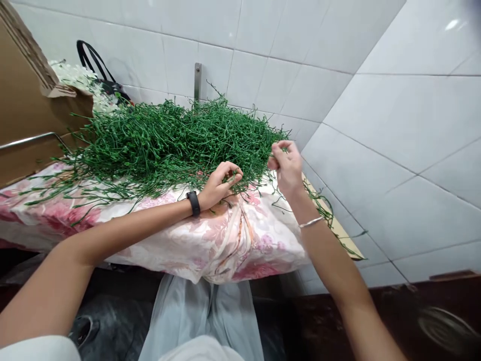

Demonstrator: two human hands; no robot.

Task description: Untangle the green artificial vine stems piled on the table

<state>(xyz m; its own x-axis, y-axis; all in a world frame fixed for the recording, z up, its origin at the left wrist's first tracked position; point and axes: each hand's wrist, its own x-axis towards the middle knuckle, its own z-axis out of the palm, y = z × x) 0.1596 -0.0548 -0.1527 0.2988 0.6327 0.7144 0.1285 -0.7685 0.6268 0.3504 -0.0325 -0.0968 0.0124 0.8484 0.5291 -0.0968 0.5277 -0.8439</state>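
Note:
A big heap of thin green plastic stems (169, 143) lies on a table covered with a pink flowered cloth (225, 240). My left hand (220, 184), with a black band on its wrist, rests at the near edge of the heap, its fingers curled in a pinch on green stems. My right hand (286, 166), with a silver bangle on its wrist, is raised at the heap's right end with fingers closed on a few green stems. Loose stems (323, 208) trail down beside my right forearm.
A brown cardboard box (26, 100) stands at the left with a metal bar (33, 139) across it. White flowers and a black-handled bag (95, 75) sit behind the heap. A white tiled wall closes the back and right. Pale plastic sheet (203, 316) hangs below the table.

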